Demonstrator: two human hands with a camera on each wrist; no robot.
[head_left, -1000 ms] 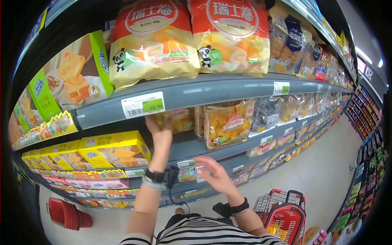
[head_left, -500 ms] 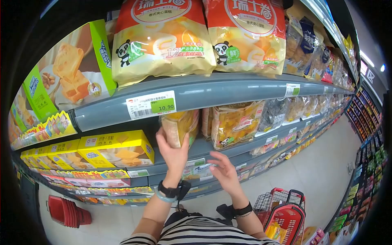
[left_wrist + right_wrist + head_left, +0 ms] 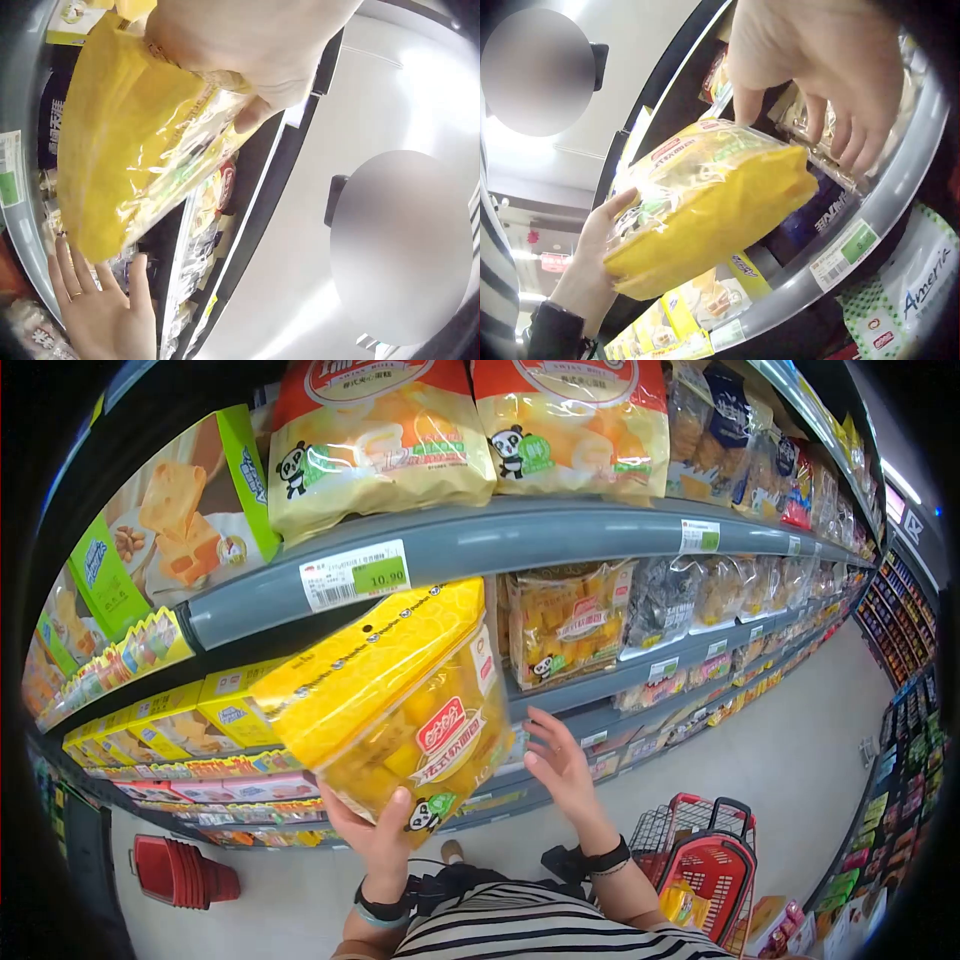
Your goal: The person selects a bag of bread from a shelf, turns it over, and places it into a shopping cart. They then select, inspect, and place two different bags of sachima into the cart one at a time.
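Note:
In the head view a yellow bag of bread (image 3: 430, 720) with a clear front and a panda print is tilted before the shelves. The left hand (image 3: 375, 835) grips its lower end, thumb on the front. To the right of the bag, the right hand (image 3: 562, 765) is raised with fingers spread, holding nothing. The left wrist view shows the left hand (image 3: 240, 52) on the bag (image 3: 127, 142) and the right hand (image 3: 105, 315) by its far end. In the right wrist view the right hand (image 3: 821, 67) hovers over the bag (image 3: 712, 210), held by the left hand (image 3: 592, 255).
Large red and cream bags (image 3: 380, 450) stand on the upper shelf, with a similar bread bag (image 3: 570, 625) below. Yellow boxes (image 3: 165, 715) line the lower left. A red basket (image 3: 705, 880) in a cart is at right; stacked red baskets (image 3: 185, 872) are on the floor at left.
The left hand went into the shelf, gripped the yellow bag and drew it out toward the body, with its front now showing. The right hand has shifted slightly right, still empty.

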